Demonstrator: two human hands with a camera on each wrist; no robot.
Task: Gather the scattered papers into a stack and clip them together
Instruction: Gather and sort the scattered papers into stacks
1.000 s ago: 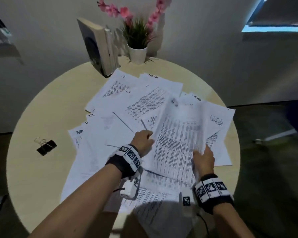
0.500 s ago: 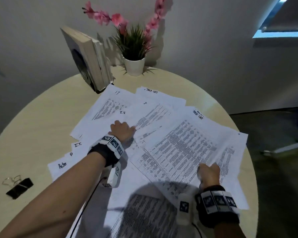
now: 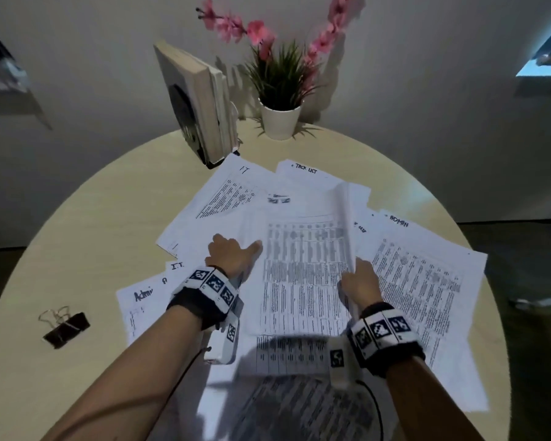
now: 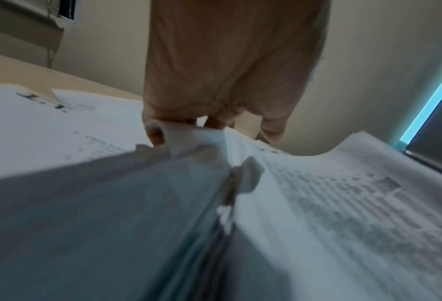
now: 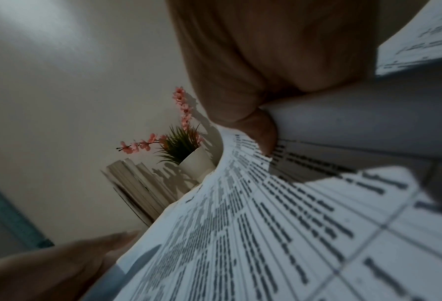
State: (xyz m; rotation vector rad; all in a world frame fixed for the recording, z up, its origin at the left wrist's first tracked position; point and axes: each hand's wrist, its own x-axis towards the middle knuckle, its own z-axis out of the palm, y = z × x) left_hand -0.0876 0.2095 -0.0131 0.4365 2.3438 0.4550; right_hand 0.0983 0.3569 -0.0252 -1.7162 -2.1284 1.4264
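Nearest the camera, printed sheets overhang the near edge of the round tabletop (image 3: 77, 224), and the rest of the papers (image 3: 427, 288) are spread across its middle. A bundle of sheets (image 3: 303, 281) at the centre of that spread is held from 2 sides. On its right edge, the right hand (image 3: 360, 281) is curled round the lifted sheets, thumb on the printed face (seen plainly in the right wrist view). On its left edge, the left hand (image 3: 233, 256) pinches a crumpled corner of paper between fingertips (image 4: 155, 132) and thumb, so both grips are closed on the bundle.

The step in hand is judged to be gathering. It would be done well if the bundle were squared by tapping 1 long edge on the tabletop before further sheets are slid beneath, and if the pinched corner were released early, since it is already creased.

Left of the bundle, well apart from every sheet, the black binder clip (image 3: 66, 327) lies unused.

Beyond the bundle, the only container is a white pot (image 3: 280, 122); green leaves and pink blossom stems stand in it. Just left of the pot, leaning books (image 3: 201, 103) are propped.
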